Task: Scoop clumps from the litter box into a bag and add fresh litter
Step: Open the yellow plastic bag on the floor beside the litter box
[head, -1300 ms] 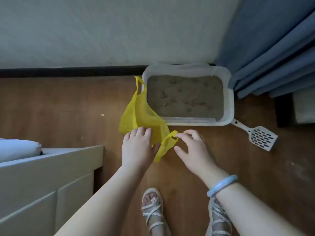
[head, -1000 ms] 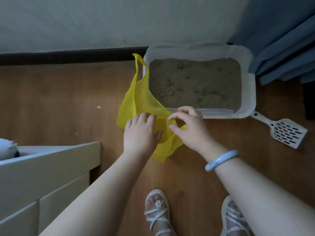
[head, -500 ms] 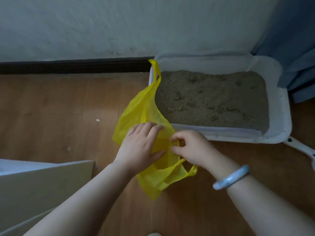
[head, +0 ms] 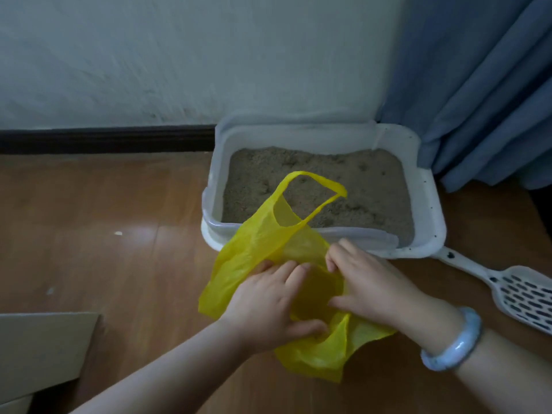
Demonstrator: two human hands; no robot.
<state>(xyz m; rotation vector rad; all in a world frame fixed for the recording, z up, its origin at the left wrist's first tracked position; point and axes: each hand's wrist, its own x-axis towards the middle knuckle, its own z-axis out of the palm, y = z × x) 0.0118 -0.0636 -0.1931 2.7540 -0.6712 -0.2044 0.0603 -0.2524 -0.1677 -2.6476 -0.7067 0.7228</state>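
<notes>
While the left hand and right hand each pinch the yellow bag mouth on the floor just before the litter box, spread it wide, keeping the rim taut. The scoop lies right, untouched.

We see a thin, translucent yellow plastic bag, a smooth white plastic litter box of grainy litter, glossy wood-look floor, and soft blue cloth curtain.
</notes>
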